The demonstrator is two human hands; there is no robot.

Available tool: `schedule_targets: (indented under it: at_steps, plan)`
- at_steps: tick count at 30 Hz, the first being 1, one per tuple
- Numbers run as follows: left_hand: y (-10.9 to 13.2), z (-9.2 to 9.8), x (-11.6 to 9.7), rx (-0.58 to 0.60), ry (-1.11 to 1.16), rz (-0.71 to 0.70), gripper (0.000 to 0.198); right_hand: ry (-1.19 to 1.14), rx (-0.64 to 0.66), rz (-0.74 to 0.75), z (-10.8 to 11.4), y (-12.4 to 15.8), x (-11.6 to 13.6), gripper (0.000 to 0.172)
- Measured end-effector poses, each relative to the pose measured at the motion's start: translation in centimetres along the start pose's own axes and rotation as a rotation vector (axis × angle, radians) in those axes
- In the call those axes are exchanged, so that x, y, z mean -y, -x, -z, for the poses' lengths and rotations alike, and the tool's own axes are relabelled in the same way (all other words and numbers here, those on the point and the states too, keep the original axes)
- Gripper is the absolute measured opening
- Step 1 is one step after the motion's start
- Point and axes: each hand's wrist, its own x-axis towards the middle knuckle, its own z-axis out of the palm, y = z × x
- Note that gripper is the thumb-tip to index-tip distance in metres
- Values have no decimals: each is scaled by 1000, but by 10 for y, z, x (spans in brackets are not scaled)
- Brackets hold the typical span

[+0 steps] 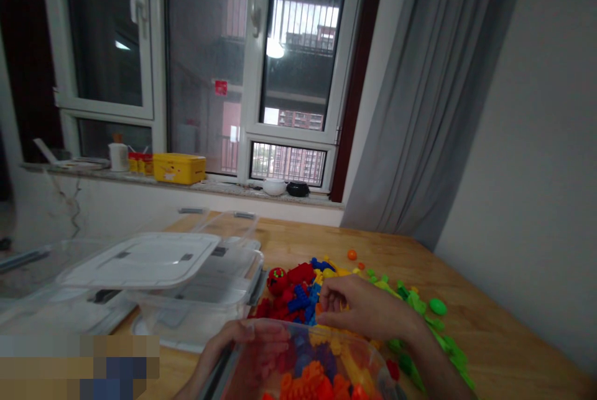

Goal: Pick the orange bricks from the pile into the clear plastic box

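Note:
My left hand grips the clear plastic box by its far left rim, with fingers seen through the wall. Orange toy pieces lie inside the box. Just beyond it, my right hand hovers over the pile, fingers curled into a pinch. A small orange toy piece shows at those fingertips. Around that hand are red pieces, blue building blocks and yellow pieces. Green pieces spread out to the right of my wrist.
Stacked clear storage boxes and a white lid occupy the table's left side. An orange ball and a green oval piece lie on the wooden table. The windowsill behind carries a yellow box and bowls.

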Motion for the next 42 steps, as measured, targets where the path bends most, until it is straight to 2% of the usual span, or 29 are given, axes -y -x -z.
schedule_targets:
  at_steps: [5, 10, 15, 21, 25, 27, 30, 34, 39, 42]
  plan:
    - [-2, -3, 0, 1, 2, -26, 35, 84, 1, 13, 0, 10, 13, 20]
    - [-1, -3, 0, -41, -33, -8, 33, 128, 62, 22, -3, 18, 21, 19]
    - [3, -4, 1, 20, -56, -86, 33, 119, 153, 40, -6, 22, 23, 21]
    - [0, 3, 2, 20, -58, -62, 32, 93, 151, 36, -3, 23, 26, 23]
    - [-2, 4, 3, 18, -39, -47, 35, 62, 90, 34, 3, 21, 29, 32]
    - [-2, 2, 2, 2, -30, -39, 37, 49, 48, 22, 6, 19, 26, 31]
    - [0, -2, -1, -37, -24, -9, 40, 50, -17, -5, 9, 13, 15, 28]
    - [0, -5, -4, -40, -18, -8, 43, 75, -85, -81, 11, 1, -16, 27]
    - [-1, -5, -4, -26, -21, 3, 48, 150, -147, -208, 5, -17, -74, 24]
    - [-1, -3, -4, -16, -29, 4, 47, 227, -109, -363, -4, -25, -113, 23]
